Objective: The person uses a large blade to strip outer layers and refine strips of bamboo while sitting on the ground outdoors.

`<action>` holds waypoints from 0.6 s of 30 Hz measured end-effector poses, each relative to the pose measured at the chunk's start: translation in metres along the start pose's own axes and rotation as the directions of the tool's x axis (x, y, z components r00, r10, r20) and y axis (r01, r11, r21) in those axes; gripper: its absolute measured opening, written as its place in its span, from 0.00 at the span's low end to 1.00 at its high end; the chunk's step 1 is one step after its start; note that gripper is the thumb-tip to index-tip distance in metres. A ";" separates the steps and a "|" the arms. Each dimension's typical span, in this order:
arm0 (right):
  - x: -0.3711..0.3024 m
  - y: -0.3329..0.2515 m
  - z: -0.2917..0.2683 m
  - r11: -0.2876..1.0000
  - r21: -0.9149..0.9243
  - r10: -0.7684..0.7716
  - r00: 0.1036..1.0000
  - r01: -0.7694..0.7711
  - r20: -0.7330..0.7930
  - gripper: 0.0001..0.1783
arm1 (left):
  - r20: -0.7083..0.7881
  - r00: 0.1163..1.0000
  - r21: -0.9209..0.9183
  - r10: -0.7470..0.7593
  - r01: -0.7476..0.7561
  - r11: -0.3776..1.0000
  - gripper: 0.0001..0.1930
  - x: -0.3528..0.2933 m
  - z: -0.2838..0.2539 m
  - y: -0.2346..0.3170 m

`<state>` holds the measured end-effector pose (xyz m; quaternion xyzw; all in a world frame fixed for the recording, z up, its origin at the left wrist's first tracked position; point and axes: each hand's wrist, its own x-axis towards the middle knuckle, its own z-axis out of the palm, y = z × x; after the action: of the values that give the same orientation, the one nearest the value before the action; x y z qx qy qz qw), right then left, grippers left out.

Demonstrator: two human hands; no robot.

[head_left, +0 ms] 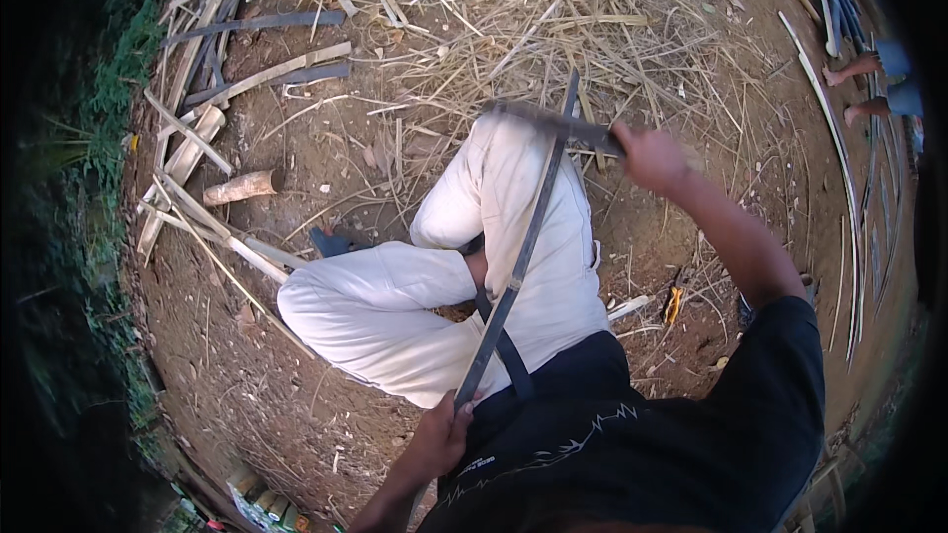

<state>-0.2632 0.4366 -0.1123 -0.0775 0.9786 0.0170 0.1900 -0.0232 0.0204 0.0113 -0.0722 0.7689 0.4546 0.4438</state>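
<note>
A long, narrow dark bamboo strip point(513, 281) runs slantwise across my lap and over my raised thigh, its far end pointing away from me. My left hand point(441, 437) is closed round its near end, close to my waist. In my right hand point(652, 158) is the dark handle of a large knife point(583, 131), held out above my knee. The knife lies across the far part of the strip, its blade smeared by motion; whether the edge bites into the bamboo I cannot tell. My legs in pale trousers point(380, 296) are bent beneath the strip.
Thin shavings point(632, 49) cover the ground ahead. Split bamboo pieces point(197, 148) pile up at left, near a short round bamboo piece point(240, 188). An orange-and-black object point(673, 304) lies right of my hip. Long strips point(834, 138) and another person's feet point(849, 69) are at far right.
</note>
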 end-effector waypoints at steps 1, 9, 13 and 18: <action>-0.005 -0.004 -0.009 0.997 -0.032 -0.069 0.998 0.069 0.013 0.19 | -0.013 1.000 0.012 0.018 -0.018 1.000 0.16 0.002 -0.001 -0.001; 0.067 0.105 0.053 0.915 0.191 0.369 0.928 -0.355 -0.044 0.17 | -0.034 0.999 0.061 0.004 -0.002 0.998 0.16 -0.020 -0.001 -0.014; 0.023 0.118 0.122 0.809 0.263 0.537 0.843 -0.526 0.035 0.19 | 0.010 0.999 -0.033 0.041 -0.041 0.999 0.16 -0.018 -0.002 -0.031; -0.015 0.045 0.167 0.688 0.490 0.637 0.769 -0.536 -0.053 0.17 | 0.140 0.990 -0.642 -0.019 0.105 0.760 0.22 -0.008 -0.032 -0.008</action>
<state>-0.1951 0.4938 -0.2613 0.2856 0.9422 -0.1567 0.0781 -0.0343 -0.0103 0.0184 -0.2180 0.5327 0.6804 0.4535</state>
